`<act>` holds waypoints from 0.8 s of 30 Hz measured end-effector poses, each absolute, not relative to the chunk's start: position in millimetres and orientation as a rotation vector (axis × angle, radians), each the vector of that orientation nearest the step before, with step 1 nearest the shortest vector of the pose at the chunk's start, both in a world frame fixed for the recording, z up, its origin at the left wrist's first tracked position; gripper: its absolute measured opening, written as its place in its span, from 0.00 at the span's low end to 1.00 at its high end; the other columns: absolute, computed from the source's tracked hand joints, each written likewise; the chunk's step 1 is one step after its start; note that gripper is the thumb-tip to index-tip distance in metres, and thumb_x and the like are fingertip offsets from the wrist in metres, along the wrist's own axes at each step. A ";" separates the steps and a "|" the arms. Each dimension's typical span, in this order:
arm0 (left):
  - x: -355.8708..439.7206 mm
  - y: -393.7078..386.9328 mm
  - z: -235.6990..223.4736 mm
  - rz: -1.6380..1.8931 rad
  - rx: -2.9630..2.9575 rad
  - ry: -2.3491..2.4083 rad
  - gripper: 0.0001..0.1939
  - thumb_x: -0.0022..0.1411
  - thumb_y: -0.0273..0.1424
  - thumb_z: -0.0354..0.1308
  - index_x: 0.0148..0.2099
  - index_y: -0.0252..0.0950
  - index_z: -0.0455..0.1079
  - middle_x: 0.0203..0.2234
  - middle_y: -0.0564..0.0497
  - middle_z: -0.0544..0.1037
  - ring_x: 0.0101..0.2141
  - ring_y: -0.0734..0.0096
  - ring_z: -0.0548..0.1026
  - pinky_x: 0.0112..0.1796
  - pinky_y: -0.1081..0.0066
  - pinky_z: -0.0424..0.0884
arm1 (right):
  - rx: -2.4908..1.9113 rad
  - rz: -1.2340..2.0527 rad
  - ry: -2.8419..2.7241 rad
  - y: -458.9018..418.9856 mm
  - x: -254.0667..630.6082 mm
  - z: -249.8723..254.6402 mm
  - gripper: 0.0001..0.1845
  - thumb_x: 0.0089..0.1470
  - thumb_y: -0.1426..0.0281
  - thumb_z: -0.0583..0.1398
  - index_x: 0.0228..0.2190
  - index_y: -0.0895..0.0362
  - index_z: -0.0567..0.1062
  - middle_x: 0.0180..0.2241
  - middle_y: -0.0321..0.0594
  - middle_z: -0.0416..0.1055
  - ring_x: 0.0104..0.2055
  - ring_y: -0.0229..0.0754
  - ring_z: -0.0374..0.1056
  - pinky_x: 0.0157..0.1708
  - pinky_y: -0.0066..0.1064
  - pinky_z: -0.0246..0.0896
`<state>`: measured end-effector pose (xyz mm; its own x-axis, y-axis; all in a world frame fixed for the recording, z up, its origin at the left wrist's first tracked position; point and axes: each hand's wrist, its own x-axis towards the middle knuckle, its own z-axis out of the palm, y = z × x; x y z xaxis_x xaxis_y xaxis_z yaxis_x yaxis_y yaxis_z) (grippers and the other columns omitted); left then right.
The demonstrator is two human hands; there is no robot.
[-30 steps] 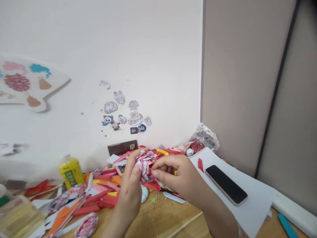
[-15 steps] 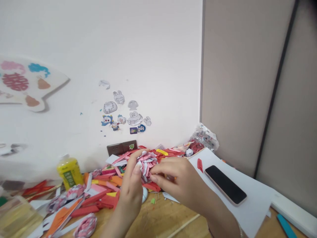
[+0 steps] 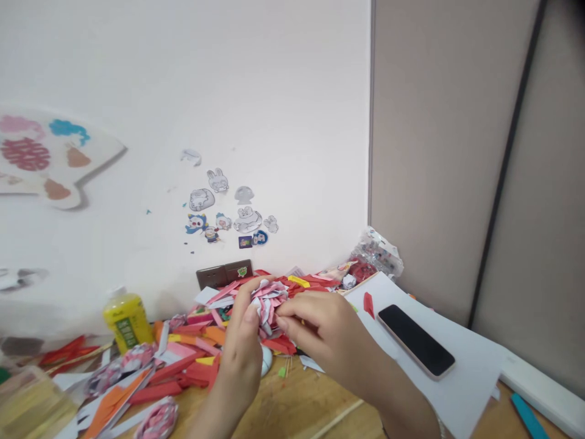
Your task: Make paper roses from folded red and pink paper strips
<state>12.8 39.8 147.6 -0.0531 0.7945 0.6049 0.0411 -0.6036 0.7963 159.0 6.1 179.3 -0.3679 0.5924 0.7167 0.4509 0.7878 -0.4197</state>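
Observation:
A pink and white folded paper flower (image 3: 269, 305) is held up between both hands, above the table. My left hand (image 3: 244, 341) wraps its left side, the thumb in front and the index finger curled over the top. From the right, my right hand (image 3: 320, 323) pinches the flower's edge with thumb and index finger. The other right fingers are curled and partly hidden. Behind the flower lies a heap of folded paper strips (image 3: 183, 366) in red, orange, pink, yellow and white. Another pink and white paper flower (image 3: 158, 419) rests at the front left.
A yellow bottle (image 3: 128, 320) stands on the left, near a clear plastic box (image 3: 34, 402). To the right, a black phone (image 3: 415, 340) lies on white paper (image 3: 461, 390). A teal strip (image 3: 528, 414) is at the front right. The wall carries stickers and a socket (image 3: 223, 274).
The flower is turned slightly in my hands, and my right fingers have shifted a little left along its edge. The whole view has moved slightly.

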 end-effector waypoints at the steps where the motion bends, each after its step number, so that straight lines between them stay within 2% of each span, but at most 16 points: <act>1: 12.9 39.8 147.6 1.716 1.649 0.898 0.21 0.59 0.47 0.45 0.48 0.40 0.63 0.47 0.46 0.69 0.51 0.56 0.63 0.51 0.58 0.57 | -0.782 0.206 -2.009 6.1 158.2 178.7 0.11 0.57 0.75 0.54 0.23 0.57 0.66 0.22 0.30 0.63 0.25 0.31 0.57 0.26 0.23 0.48; 8: 12.8 39.6 148.3 1.686 1.678 0.895 0.21 0.58 0.48 0.46 0.47 0.40 0.64 0.47 0.47 0.70 0.50 0.55 0.65 0.49 0.59 0.59 | -0.797 0.308 -1.956 5.8 157.3 177.8 0.08 0.53 0.75 0.58 0.23 0.56 0.69 0.21 0.29 0.64 0.23 0.31 0.56 0.23 0.23 0.47; 15: 13.4 38.3 149.3 1.690 1.754 0.940 0.23 0.60 0.49 0.44 0.48 0.39 0.63 0.48 0.46 0.69 0.50 0.56 0.65 0.48 0.61 0.59 | -0.827 0.154 -2.022 5.4 159.5 178.7 0.13 0.57 0.75 0.53 0.21 0.57 0.65 0.21 0.30 0.60 0.25 0.32 0.56 0.25 0.24 0.46; 19: 13.0 38.2 150.0 1.687 1.796 0.938 0.21 0.61 0.48 0.42 0.49 0.40 0.62 0.48 0.48 0.69 0.51 0.58 0.63 0.50 0.61 0.57 | -0.837 0.144 -2.015 5.6 158.5 178.1 0.12 0.59 0.74 0.51 0.24 0.56 0.67 0.23 0.31 0.64 0.26 0.33 0.57 0.26 0.24 0.47; 24: 13.3 35.5 151.3 1.656 1.773 0.912 0.20 0.61 0.47 0.43 0.48 0.40 0.62 0.47 0.47 0.69 0.49 0.57 0.65 0.48 0.61 0.60 | -0.890 0.178 -1.972 6.7 156.4 177.5 0.10 0.55 0.74 0.55 0.22 0.57 0.68 0.21 0.30 0.64 0.24 0.32 0.58 0.25 0.24 0.48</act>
<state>13.3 35.5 151.3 0.0141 0.7798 0.6259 0.1121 -0.6232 0.7740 156.4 6.7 177.5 -0.3018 0.6504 0.6971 0.5154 0.7264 -0.4547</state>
